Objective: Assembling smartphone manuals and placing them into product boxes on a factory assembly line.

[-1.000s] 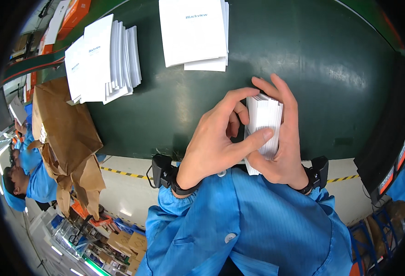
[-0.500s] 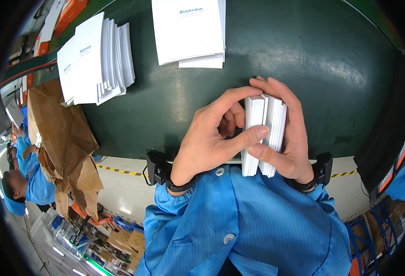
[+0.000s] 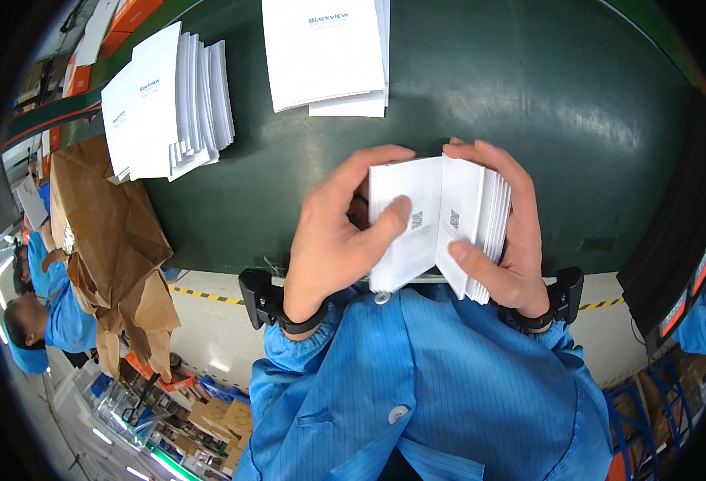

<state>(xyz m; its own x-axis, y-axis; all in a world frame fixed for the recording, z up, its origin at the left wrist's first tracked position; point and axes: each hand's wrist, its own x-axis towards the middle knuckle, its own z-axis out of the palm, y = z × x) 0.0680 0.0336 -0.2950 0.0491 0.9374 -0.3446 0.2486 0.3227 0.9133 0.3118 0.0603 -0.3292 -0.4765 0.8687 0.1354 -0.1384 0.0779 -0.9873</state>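
Close in front of my body, a bundle of white booklets (image 3: 463, 188) is parted in the middle like an opened book, its two inner faces showing small dark printed patches. My left hand (image 3: 338, 228) is wrapped round the left part (image 3: 418, 180), with the thumb lying on its inner face. Around the right part curls my right hand (image 3: 517, 232), fingers behind the outer edges and thumb pressed on the inner face. Farther off on the green table (image 3: 529, 88) lies a small pile of white booklets (image 3: 325, 60). A fanned stack of booklets (image 3: 156, 104) rests to its left.
A crumpled brown paper bag (image 3: 104, 208) hangs at the table's left edge. Beyond it, a co-worker in blue (image 3: 68, 313) is seen. Black material (image 3: 673, 216) borders the table on the right, and orange boxes (image 3: 124, 24) stand at the far left.
My left hand has moved left and tilted its part of the booklets outward, so the gap has widened and the inner faces show. My right hand has stayed nearly in place.
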